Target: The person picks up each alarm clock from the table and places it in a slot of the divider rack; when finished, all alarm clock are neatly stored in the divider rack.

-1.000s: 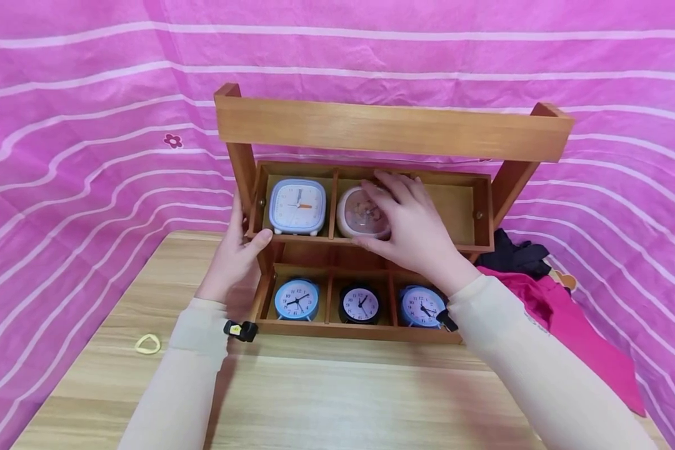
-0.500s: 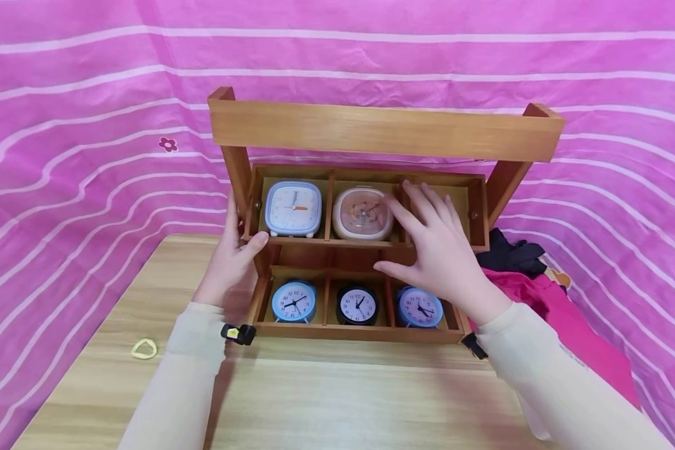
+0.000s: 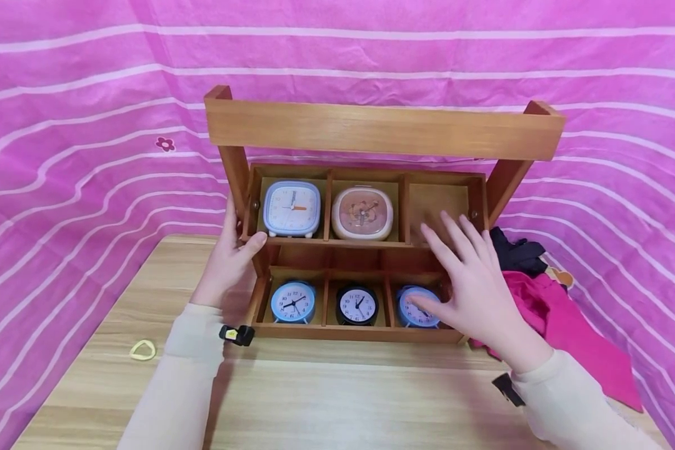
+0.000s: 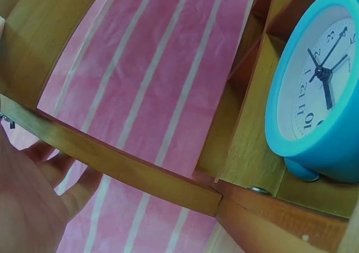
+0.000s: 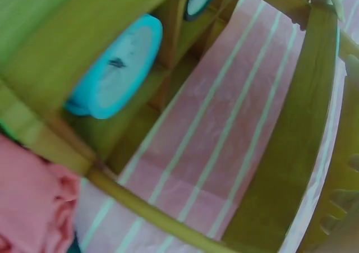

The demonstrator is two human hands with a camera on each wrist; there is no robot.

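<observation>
A two-tier wooden shelf [image 3: 382,128] stands at the centre of the head view. My left hand [image 3: 225,265] holds the left end of its upper tier, thumb at the front corner and fingers along the side. In the upper tier sit a white and blue square clock [image 3: 292,212] at left and a pink rounded clock [image 3: 362,215] in the middle; the right compartment [image 3: 439,200] is bare. Fingers spread and holding nothing, my right hand [image 3: 478,297] hovers before the shelf's right side. It partly covers a blue alarm clock [image 3: 413,306] in the lower tier.
Another blue alarm clock [image 3: 293,302] and a black one [image 3: 357,305] stand in the lower tier. Pink cloth [image 3: 574,337] and black cloth [image 3: 517,253] lie at right. A yellow band [image 3: 143,350] rests on the wooden table [image 3: 337,394]. A pink striped curtain hangs behind.
My right hand has let go of the pink clock and moved right and toward me, leaving that clock in the upper middle compartment. My left hand has stayed on the shelf.
</observation>
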